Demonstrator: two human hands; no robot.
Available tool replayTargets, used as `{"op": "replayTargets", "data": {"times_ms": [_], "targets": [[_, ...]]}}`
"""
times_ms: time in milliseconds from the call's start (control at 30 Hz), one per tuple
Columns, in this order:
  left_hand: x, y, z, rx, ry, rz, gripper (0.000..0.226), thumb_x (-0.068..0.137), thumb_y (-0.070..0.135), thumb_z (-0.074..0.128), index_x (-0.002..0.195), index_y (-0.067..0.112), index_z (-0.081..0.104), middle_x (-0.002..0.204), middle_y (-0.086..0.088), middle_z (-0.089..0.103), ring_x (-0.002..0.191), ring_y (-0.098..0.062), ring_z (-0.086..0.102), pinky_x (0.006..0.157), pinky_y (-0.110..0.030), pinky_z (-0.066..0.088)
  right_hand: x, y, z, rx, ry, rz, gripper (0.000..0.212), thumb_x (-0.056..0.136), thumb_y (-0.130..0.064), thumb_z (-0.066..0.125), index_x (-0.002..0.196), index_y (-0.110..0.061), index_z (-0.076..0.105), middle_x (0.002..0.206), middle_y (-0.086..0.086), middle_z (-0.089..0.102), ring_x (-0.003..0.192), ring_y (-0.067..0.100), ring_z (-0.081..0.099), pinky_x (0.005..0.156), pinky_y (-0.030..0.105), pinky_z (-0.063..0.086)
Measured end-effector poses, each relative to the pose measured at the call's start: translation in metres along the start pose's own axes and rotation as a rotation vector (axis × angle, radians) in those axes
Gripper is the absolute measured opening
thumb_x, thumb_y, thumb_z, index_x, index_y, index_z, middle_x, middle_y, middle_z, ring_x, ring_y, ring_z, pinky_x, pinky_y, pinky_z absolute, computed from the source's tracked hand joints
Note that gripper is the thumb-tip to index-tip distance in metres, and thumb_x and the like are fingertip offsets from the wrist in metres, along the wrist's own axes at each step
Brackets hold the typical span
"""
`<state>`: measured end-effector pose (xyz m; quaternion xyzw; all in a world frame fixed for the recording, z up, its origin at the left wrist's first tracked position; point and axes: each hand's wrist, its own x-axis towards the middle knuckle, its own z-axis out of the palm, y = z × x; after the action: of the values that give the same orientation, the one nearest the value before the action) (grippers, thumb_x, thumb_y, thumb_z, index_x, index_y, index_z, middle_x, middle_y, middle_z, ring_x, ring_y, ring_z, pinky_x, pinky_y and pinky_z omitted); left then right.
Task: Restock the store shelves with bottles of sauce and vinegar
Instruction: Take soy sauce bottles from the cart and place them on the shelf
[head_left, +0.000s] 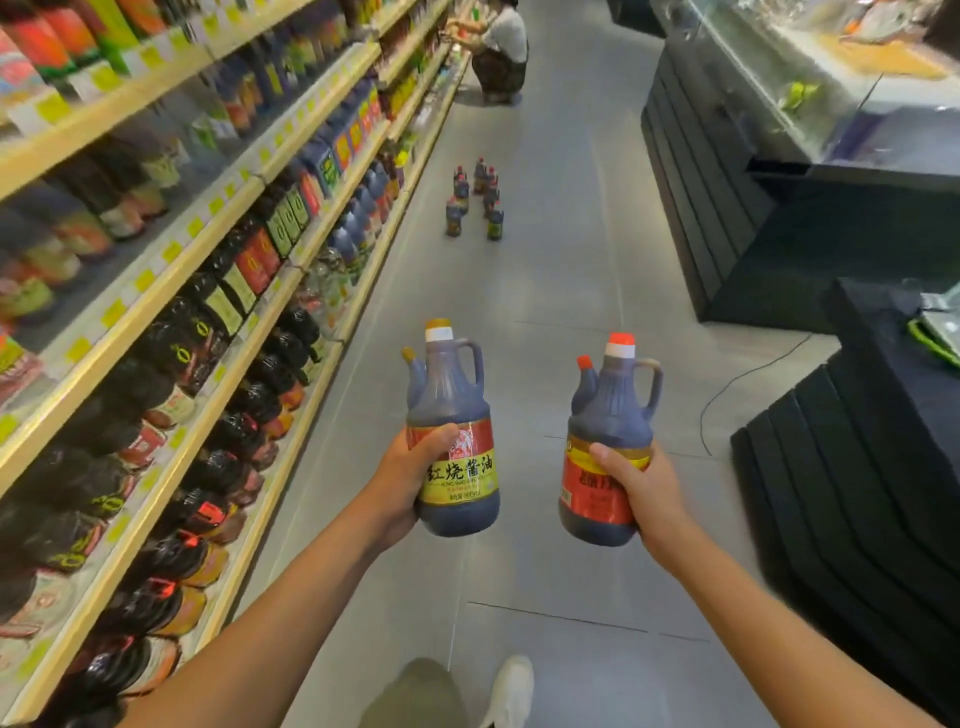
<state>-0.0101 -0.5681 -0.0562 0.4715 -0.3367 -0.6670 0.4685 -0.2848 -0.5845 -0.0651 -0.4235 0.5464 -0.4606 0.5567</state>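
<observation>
My left hand (402, 483) grips a dark sauce bottle with a yellow cap (451, 395) and a red-and-yellow label, held upright over the aisle floor. My right hand (641, 493) grips a second dark bottle with a red cap (610, 410) and a red label, also upright. Both bottles have a side handle and a small spout. Further down the aisle, several more dark bottles (474, 200) stand in a cluster on the floor. The store shelves (208, 332) run along my left, packed with rows of dark bottles.
A person (498, 52) crouches at the shelves at the far end of the aisle. Dark counters (727, 171) and a glass display case line the right side. A thin cable (727, 395) lies on the grey tiled floor. My white shoe (511, 691) shows at the bottom.
</observation>
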Motion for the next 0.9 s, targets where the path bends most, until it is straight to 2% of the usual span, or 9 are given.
{"op": "replayTargets", "data": {"times_ms": [100, 167, 300, 367, 467, 567, 700, 833, 900], "targets": [[0.03, 0.015, -0.004, -0.003, 0.059, 0.012, 0.071, 0.07, 0.046, 0.078, 0.131, 0.014, 0.06, 0.11, -0.018, 0.074, 0.098, -0.033, 0.074, 0.08, -0.041, 0.062, 0.047, -0.013, 0.007, -0.007, -0.033, -0.002, 0.065, 0.065, -0.039, 0.082, 0.125, -0.024, 0.061, 0.116, 0.011, 0.074, 0.107, 0.032, 0.071, 0.093, 0.055, 0.057], [0.052, 0.024, -0.011, 0.004, 0.088, 0.029, 0.073, 0.07, 0.047, 0.078, 0.133, 0.015, 0.058, 0.112, -0.019, 0.074, 0.1, -0.034, 0.074, 0.081, -0.042, 0.062, 0.078, -0.021, 0.014, -0.01, -0.053, -0.001, 0.061, 0.07, -0.034, 0.077, 0.127, -0.023, 0.06, 0.118, 0.013, 0.072, 0.109, 0.034, 0.07, 0.096, 0.058, 0.055], [0.102, 0.044, -0.035, -0.006, 0.132, 0.051, 0.069, 0.073, 0.045, 0.079, 0.133, 0.017, 0.059, 0.111, -0.017, 0.075, 0.1, -0.033, 0.075, 0.079, -0.04, 0.062, 0.143, -0.031, 0.037, -0.03, -0.101, -0.002, 0.058, 0.07, -0.034, 0.079, 0.124, -0.029, 0.06, 0.119, 0.011, 0.072, 0.109, 0.032, 0.07, 0.093, 0.054, 0.057], [0.128, 0.053, -0.05, -0.007, 0.161, 0.049, 0.07, 0.072, 0.045, 0.081, 0.132, 0.018, 0.059, 0.11, -0.015, 0.076, 0.1, -0.033, 0.075, 0.078, -0.038, 0.062, 0.176, -0.034, 0.05, -0.04, -0.123, -0.002, 0.065, 0.07, -0.03, 0.089, 0.127, -0.023, 0.06, 0.119, 0.012, 0.072, 0.109, 0.034, 0.069, 0.092, 0.054, 0.057], [0.171, 0.069, -0.077, -0.012, 0.205, 0.063, 0.071, 0.071, 0.044, 0.084, 0.133, 0.022, 0.058, 0.11, -0.012, 0.077, 0.101, -0.031, 0.076, 0.077, -0.036, 0.062, 0.225, -0.036, 0.073, -0.032, -0.123, 0.013, 0.07, 0.067, -0.033, 0.082, 0.131, -0.014, 0.061, 0.116, 0.015, 0.073, 0.109, 0.038, 0.069, 0.093, 0.055, 0.057], [0.209, 0.089, -0.104, -0.029, 0.208, 0.079, 0.069, 0.07, 0.047, 0.089, 0.13, 0.027, 0.062, 0.114, -0.012, 0.076, 0.104, -0.032, 0.075, 0.079, -0.037, 0.062, 0.27, -0.043, 0.1, -0.041, -0.152, 0.034, 0.07, 0.065, -0.037, 0.091, 0.127, -0.022, 0.063, 0.113, 0.009, 0.075, 0.103, 0.031, 0.073, 0.086, 0.049, 0.058], [0.253, 0.12, -0.136, -0.032, 0.239, 0.101, 0.065, 0.072, 0.041, 0.086, 0.131, 0.027, 0.061, 0.115, -0.012, 0.076, 0.104, -0.03, 0.075, 0.08, -0.038, 0.061, 0.328, -0.057, 0.139, -0.055, -0.187, 0.009, 0.058, 0.071, -0.032, 0.082, 0.125, -0.023, 0.063, 0.116, 0.014, 0.074, 0.104, 0.033, 0.072, 0.087, 0.049, 0.058], [0.281, 0.148, -0.161, -0.076, 0.303, 0.138, 0.068, 0.071, 0.037, 0.082, 0.133, 0.022, 0.059, 0.114, -0.011, 0.076, 0.103, -0.029, 0.075, 0.082, -0.039, 0.061, 0.381, -0.072, 0.178, -0.083, -0.236, -0.007, 0.063, 0.073, -0.029, 0.073, 0.133, -0.016, 0.059, 0.117, 0.014, 0.073, 0.106, 0.034, 0.07, 0.089, 0.049, 0.057], [0.292, 0.158, -0.173, -0.1, 0.348, 0.174, 0.068, 0.072, 0.037, 0.082, 0.134, 0.023, 0.058, 0.116, -0.01, 0.076, 0.106, -0.028, 0.074, 0.082, -0.038, 0.061, 0.409, -0.077, 0.196, -0.101, -0.29, -0.016, 0.059, 0.076, -0.028, 0.072, 0.132, -0.018, 0.06, 0.118, 0.014, 0.072, 0.107, 0.035, 0.07, 0.091, 0.052, 0.057]]}}
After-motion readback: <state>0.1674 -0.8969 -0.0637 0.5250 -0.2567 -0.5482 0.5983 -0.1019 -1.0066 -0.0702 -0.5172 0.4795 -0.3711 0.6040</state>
